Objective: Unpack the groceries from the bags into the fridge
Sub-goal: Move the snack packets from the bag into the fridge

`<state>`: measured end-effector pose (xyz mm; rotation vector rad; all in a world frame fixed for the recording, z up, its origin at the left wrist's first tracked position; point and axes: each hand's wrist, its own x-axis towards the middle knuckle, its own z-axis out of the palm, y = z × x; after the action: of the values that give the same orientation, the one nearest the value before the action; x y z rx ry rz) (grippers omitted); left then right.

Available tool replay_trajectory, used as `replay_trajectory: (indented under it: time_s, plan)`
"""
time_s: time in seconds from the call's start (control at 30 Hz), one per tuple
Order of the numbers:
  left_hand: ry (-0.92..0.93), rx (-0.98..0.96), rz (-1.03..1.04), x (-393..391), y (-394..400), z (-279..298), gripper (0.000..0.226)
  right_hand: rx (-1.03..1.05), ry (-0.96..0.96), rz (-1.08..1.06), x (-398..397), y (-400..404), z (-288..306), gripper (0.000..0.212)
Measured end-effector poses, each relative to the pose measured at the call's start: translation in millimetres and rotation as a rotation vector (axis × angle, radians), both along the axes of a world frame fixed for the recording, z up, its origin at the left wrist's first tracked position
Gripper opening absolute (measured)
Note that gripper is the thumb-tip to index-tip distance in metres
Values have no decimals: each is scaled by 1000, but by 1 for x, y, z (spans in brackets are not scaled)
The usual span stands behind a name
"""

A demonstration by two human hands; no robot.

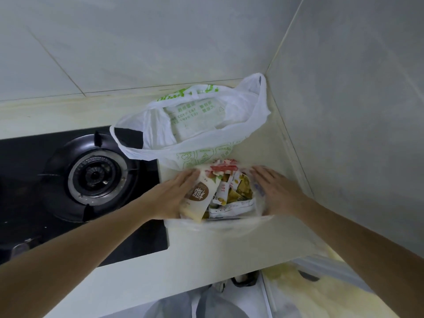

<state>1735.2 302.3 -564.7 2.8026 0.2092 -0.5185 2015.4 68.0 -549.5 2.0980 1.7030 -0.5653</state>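
A clear plastic bag [220, 222] stands on the cream counter [206, 260] near its right corner, packed with snack packets [231, 191]. My left hand [174, 193] presses on the bag's left side against a cream packet with a brown round label [202, 193]. My right hand [277, 191] lies flat on the bag's right side, fingers stretched out. Both hands are blurred. Behind it stands a white plastic bag with green print [195, 125], open at the top, with a pale packet [195, 118] inside. No fridge is in view.
A black gas hob with a round burner [94, 175] lies left of the bags, its edge touching them. Grey tiled walls [344, 111] close the corner behind and to the right. Below the counter's front edge lie a yellowish bag [321, 292] and shoes [243, 281] on the floor.
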Motion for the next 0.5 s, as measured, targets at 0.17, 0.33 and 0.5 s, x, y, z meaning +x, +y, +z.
replay_trajectory:
  time_s: [0.17,0.33,0.5]
  plan:
    - [-70,126,67,-24,13,-9,129,122,33,93,-14,4,-6,133]
    - [-64,312,75,-11,4,7,124,145,69,61,-15,5,-1,135]
    - [-49,97,105,-24,17,23,137,164,281,-102,-18,3,32,133]
